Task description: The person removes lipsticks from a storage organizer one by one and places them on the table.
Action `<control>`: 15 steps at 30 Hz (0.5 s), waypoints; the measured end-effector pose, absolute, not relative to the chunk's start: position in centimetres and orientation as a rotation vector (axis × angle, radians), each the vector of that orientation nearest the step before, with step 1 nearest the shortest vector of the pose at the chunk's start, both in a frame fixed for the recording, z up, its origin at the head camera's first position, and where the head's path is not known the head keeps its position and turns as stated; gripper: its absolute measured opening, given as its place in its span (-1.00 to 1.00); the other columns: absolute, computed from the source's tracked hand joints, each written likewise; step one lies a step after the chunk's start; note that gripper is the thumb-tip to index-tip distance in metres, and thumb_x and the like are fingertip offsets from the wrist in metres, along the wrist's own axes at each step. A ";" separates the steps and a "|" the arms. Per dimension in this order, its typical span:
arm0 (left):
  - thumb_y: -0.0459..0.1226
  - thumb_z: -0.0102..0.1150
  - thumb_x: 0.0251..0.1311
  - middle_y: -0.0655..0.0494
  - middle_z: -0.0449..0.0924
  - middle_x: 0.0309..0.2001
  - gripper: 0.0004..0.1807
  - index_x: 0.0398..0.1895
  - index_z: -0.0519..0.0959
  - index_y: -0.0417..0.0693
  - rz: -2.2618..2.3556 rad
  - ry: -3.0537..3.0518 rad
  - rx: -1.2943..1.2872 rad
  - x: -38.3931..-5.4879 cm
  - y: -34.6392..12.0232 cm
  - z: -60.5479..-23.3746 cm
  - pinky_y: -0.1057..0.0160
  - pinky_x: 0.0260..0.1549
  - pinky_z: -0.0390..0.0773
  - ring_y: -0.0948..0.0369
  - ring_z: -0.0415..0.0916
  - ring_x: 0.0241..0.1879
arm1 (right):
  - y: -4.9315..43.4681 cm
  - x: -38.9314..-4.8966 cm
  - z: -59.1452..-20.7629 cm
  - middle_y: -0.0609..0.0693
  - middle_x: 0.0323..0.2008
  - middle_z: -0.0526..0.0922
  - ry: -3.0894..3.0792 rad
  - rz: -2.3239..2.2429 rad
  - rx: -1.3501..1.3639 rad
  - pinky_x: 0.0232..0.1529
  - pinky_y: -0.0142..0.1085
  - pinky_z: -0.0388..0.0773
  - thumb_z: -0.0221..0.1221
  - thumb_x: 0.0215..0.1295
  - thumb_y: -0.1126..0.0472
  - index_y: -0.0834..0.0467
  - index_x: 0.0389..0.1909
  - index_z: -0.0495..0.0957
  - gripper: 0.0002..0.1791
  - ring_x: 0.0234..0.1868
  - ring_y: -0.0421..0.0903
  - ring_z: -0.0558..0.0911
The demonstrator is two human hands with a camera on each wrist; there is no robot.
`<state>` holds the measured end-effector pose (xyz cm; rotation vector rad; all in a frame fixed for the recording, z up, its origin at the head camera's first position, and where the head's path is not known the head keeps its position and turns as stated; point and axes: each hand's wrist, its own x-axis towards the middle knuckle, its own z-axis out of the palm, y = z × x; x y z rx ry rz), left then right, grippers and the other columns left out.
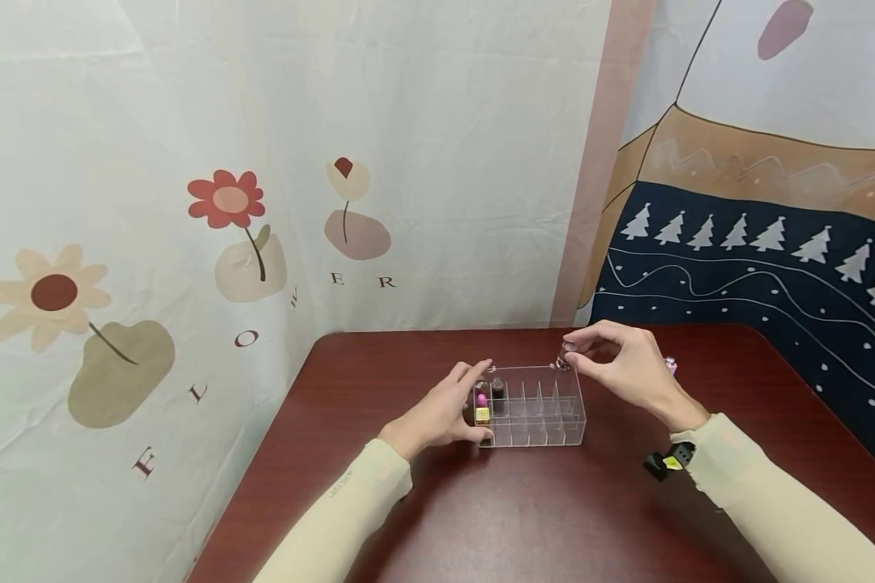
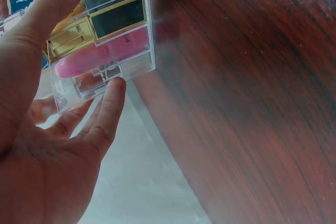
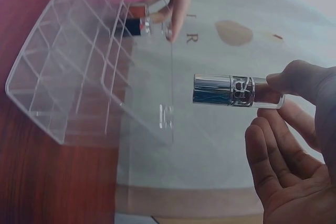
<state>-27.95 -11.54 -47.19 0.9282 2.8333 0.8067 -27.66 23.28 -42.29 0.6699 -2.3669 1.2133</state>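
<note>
A clear plastic organizer [image 1: 547,436] with many compartments stands on the table. My left hand [image 1: 437,413] holds its left end, thumb at the front and fingers toward the back. In the left column sit a gold-and-black lipstick [image 2: 118,18] and a pink lip tube [image 2: 102,59]; a dark-capped tube [image 1: 498,390] stands one column over. My right hand [image 1: 630,368] pinches a lip gloss tube [image 3: 239,91] with a shiny silver cap and patterned band by its clear end. It is raised at the organizer's back right corner, apart from the compartments in the right wrist view.
A small pink item [image 1: 671,366] lies behind my right hand, mostly hidden. The dark red wooden table [image 1: 554,518] ends at printed cloth hangings [image 1: 445,162] at the back and left. A black strapped device [image 1: 669,460] sits on my right wrist.
</note>
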 end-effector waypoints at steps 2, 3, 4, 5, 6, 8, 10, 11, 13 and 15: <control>-0.14 0.83 0.19 -0.13 0.47 0.45 0.34 0.93 0.12 0.08 0.805 2.833 0.928 -28.0 -11.6 -47.2 0.11 0.19 0.78 0.06 0.75 0.00 | 23.8 -27.6 -42.2 -0.03 -0.12 0.96 -2.372 1.231 0.649 -0.09 -0.56 0.79 0.65 0.39 0.28 0.04 0.12 0.91 -0.68 -0.21 -0.33 0.83; -0.13 0.83 0.20 -0.13 0.47 0.45 0.34 0.93 0.12 0.08 0.804 2.833 0.929 -28.0 -11.6 -47.2 0.11 0.19 0.78 0.06 0.75 0.00 | 24.0 -27.6 -42.1 -0.02 -0.11 0.96 -2.377 1.236 0.637 -0.10 -0.55 0.80 0.65 0.40 0.27 0.04 0.12 0.91 -0.68 -0.21 -0.33 0.83; -0.13 0.83 0.20 -0.13 0.47 0.45 0.33 0.93 0.12 0.08 0.805 2.832 0.929 -28.0 -11.6 -47.3 0.11 0.19 0.78 0.06 0.75 0.00 | 24.3 -27.6 -42.0 -0.01 -0.10 0.96 -2.383 1.239 0.623 -0.11 -0.56 0.80 0.64 0.40 0.26 0.04 0.13 0.90 -0.68 -0.21 -0.33 0.84; -0.13 0.83 0.20 -0.13 0.47 0.46 0.33 0.93 0.12 0.09 0.803 2.832 0.929 -28.0 -11.6 -47.3 0.11 0.19 0.78 0.06 0.75 0.00 | 24.5 -27.6 -42.0 0.01 -0.09 0.96 -2.386 1.249 0.607 -0.11 -0.55 0.80 0.64 0.41 0.26 0.03 0.13 0.90 -0.68 -0.22 -0.33 0.84; -0.13 0.83 0.21 -0.13 0.47 0.46 0.34 0.93 0.11 0.08 0.801 2.832 0.929 -28.0 -11.6 -47.3 0.11 0.19 0.78 0.06 0.75 0.00 | 24.8 -27.5 -41.9 0.02 -0.09 0.96 -2.389 1.261 0.592 -0.11 -0.55 0.80 0.64 0.41 0.26 0.03 0.14 0.90 -0.68 -0.22 -0.33 0.84; -0.12 0.83 0.21 -0.13 0.47 0.47 0.34 0.93 0.11 0.08 0.799 2.831 0.930 -28.0 -11.6 -47.3 0.11 0.19 0.78 0.05 0.76 0.01 | 25.3 -27.5 -41.8 0.04 -0.08 0.96 -2.397 1.271 0.563 -0.11 -0.57 0.80 0.63 0.42 0.25 0.03 0.15 0.90 -0.68 -0.22 -0.34 0.85; -0.12 0.82 0.21 -0.13 0.46 0.48 0.34 0.93 0.11 0.08 0.801 2.830 0.928 -28.0 -11.6 -47.4 0.11 0.19 0.79 0.05 0.76 0.01 | 25.9 -27.5 -41.6 0.07 -0.07 0.95 -2.403 1.261 0.546 -0.09 -0.60 0.78 0.63 0.44 0.24 0.05 0.17 0.89 -0.67 -0.21 -0.36 0.85; -0.12 0.82 0.21 -0.13 0.46 0.49 0.34 0.93 0.11 0.09 0.800 2.830 0.925 -28.0 -11.6 -47.3 0.11 0.20 0.79 0.05 0.76 0.01 | 26.2 -27.5 -41.6 0.09 -0.07 0.96 -2.406 1.255 0.537 -0.08 -0.62 0.77 0.62 0.44 0.24 0.06 0.18 0.89 -0.66 -0.21 -0.37 0.84; -0.12 0.83 0.21 -0.12 0.46 0.49 0.34 0.93 0.11 0.08 0.799 2.831 0.921 -28.0 -11.6 -47.4 0.12 0.20 0.79 0.08 0.76 0.01 | 26.8 -27.5 -41.5 0.12 -0.06 0.95 -2.411 1.237 0.527 -0.08 -0.65 0.74 0.61 0.46 0.23 0.08 0.21 0.88 -0.65 -0.21 -0.40 0.84; -0.12 0.83 0.20 -0.10 0.46 0.49 0.34 0.93 0.11 0.08 0.795 2.835 0.919 -28.0 -11.6 -47.4 0.13 0.21 0.79 0.10 0.75 0.00 | 27.4 -27.5 -41.5 0.13 -0.06 0.95 -2.416 1.213 0.513 -0.06 -0.69 0.71 0.60 0.48 0.23 0.09 0.23 0.87 -0.65 -0.21 -0.43 0.83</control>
